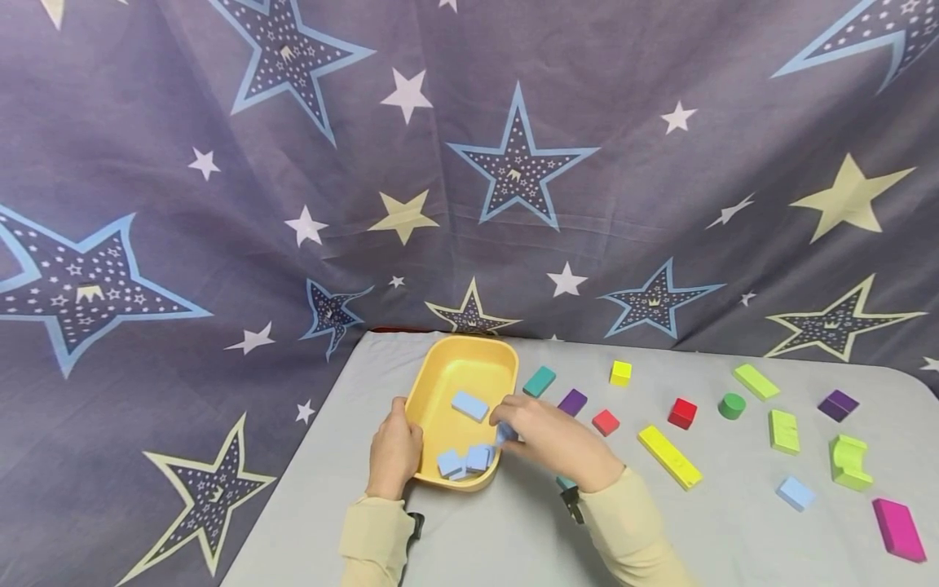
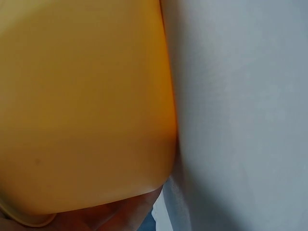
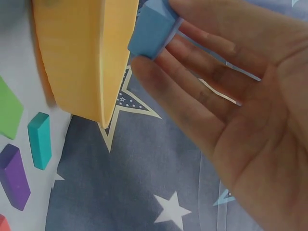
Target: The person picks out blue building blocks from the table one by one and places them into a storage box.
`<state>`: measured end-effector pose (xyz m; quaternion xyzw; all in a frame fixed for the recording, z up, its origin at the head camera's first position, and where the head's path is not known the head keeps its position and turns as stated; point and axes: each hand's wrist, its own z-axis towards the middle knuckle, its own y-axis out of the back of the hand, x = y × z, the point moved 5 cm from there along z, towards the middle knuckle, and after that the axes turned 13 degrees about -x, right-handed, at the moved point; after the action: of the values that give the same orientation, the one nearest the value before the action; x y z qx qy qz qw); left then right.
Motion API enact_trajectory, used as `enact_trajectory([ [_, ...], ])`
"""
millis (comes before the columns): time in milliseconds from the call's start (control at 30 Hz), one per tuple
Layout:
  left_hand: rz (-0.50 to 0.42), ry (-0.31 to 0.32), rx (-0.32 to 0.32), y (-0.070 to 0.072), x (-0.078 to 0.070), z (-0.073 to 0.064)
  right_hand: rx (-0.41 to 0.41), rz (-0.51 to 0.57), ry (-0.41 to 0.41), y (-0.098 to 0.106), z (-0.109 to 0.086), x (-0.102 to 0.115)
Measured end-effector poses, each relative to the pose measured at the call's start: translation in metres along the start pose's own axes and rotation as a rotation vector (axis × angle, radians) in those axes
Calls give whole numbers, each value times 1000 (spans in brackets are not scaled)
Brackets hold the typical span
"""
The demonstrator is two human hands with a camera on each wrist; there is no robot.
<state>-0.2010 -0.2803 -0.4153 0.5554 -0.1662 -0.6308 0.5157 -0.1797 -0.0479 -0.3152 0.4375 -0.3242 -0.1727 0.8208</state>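
A yellow plastic tray (image 1: 443,399) stands on the table's left part, and my left hand (image 1: 394,450) grips its left side near the front. In the left wrist view the tray's outer wall (image 2: 91,106) fills much of the picture. Above the tray's right rim, my right hand (image 1: 557,434) pinches a light blue block (image 3: 153,30) between thumb and fingertips. Inside the tray lies one light blue block (image 1: 469,406) near the middle, with several more blue blocks (image 1: 480,458) bunched at the front end.
Loose blocks lie to the right: a teal block (image 1: 539,381), a purple block (image 1: 572,401), a long yellow block (image 1: 670,456), a green cylinder (image 1: 731,406), a light blue block (image 1: 795,493), a magenta block (image 1: 899,530) and others. A star-patterned curtain (image 1: 469,253) hangs behind the grey-covered table (image 1: 308,530).
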Motion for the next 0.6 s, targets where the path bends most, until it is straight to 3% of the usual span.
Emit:
enact_trajectory([
  [400,-3,4,12,1,-1,0,-19,-13,63,-9,2,4],
  [600,2,10,19,1,0,0,12,-37,55,-18,4,4],
])
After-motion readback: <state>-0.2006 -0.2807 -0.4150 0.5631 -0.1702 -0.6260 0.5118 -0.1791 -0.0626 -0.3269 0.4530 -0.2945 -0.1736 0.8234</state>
